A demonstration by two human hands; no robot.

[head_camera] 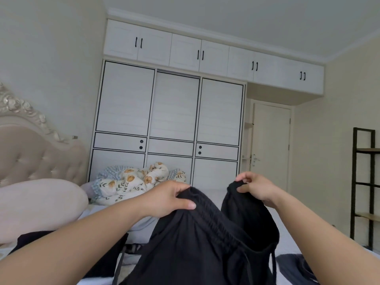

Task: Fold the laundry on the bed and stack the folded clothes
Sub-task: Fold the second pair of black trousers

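The left hand [168,199] grips the elastic waistband of a pair of black pants [205,247], fingers curled over the bunched top edge and thumb pressed along the front. The right hand [254,189] pinches the other side of the same waistband between thumb and fingertips, holding that side a little higher. Between the two hands the waistband sags open in a dip, and the pants hang down from them toward the bottom of the view, in front of the person and over the bed [287,237]. A drawstring [274,266] dangles from the right part of the waist.

Under the left forearm another black garment [107,258] lies flat on the sheet. At the lower right a dark grey cloth [296,266] lies on the bed, partly hidden by the right arm. A pale pink pillow [39,204] rests against the tufted headboard [35,159] on the left. Farther back, at the far side of the bed, a floral quilt [133,182] lies crumpled in a heap. Behind it stands a white wardrobe [170,112] with black-lined sliding doors and upper cabinets. A closed door [271,147] is to its right, and a dark metal shelf [364,182] stands at the right edge
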